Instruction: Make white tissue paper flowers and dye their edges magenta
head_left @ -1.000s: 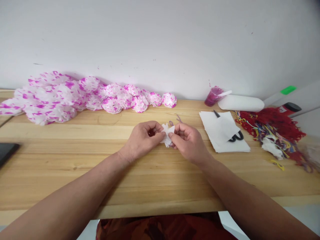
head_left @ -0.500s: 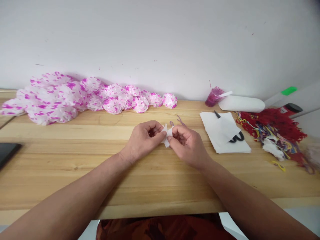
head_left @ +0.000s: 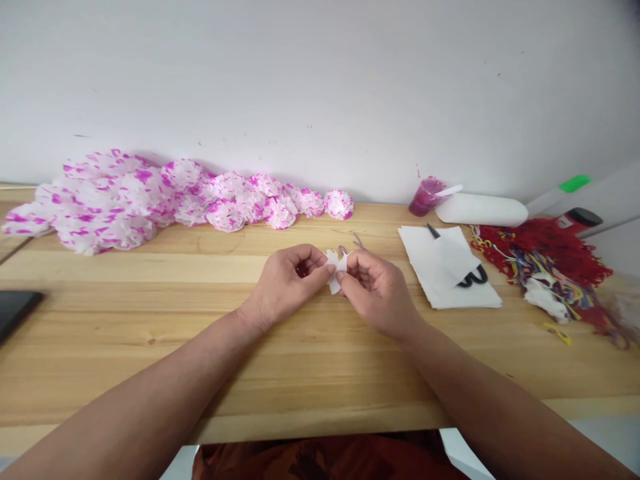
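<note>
Both my hands meet over the middle of the wooden table (head_left: 150,320). My left hand (head_left: 285,280) and my right hand (head_left: 373,287) each pinch a small folded piece of white tissue paper (head_left: 334,265) between thumb and fingers. A thin purple wire (head_left: 350,243) sticks up from the paper toward the wall. The paper hangs just above the tabletop.
A long row of pink-and-white paper flowers (head_left: 150,200) lies along the wall at left. At right are a stack of white tissue sheets (head_left: 440,267) with black scissors (head_left: 473,275), a pink cup (head_left: 425,195), a white roll (head_left: 480,209) and a heap of coloured wires (head_left: 550,257). A dark tablet (head_left: 15,308) sits at the left edge.
My fingers have shifted slightly on the tissue paper, with the right hand drawn a little closer to the left. The view has tipped down a touch.
</note>
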Tool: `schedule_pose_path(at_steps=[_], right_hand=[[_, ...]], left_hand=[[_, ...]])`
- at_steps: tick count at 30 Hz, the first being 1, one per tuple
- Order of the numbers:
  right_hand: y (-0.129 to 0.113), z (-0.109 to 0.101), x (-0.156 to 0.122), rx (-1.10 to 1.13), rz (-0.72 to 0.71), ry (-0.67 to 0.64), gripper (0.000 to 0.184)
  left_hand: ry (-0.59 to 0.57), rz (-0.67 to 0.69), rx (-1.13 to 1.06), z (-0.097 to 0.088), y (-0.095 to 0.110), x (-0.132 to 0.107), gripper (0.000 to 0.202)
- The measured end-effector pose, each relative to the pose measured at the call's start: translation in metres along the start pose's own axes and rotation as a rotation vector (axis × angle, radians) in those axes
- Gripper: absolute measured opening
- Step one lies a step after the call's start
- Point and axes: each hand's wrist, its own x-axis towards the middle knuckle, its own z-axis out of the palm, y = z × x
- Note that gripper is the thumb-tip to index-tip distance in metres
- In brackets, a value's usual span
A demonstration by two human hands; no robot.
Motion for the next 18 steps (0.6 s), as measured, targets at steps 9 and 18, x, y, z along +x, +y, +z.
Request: schedule_pose_path(at_steps=[9,18], right_hand=[[-0.0006,0.0011,0.0004,0.068,0.061,-0.007,0.017],[0.0018,-0.0015,0.0015,0.049,0.086,0.003,0.017]], left_hand=[[-0.012,-0.013,-0.052,0.0009,-0.0002,-0.0011,0.014],[0.014,-0.046,-0.015,-0.0012,0.0025,-0.0003,0.018]])
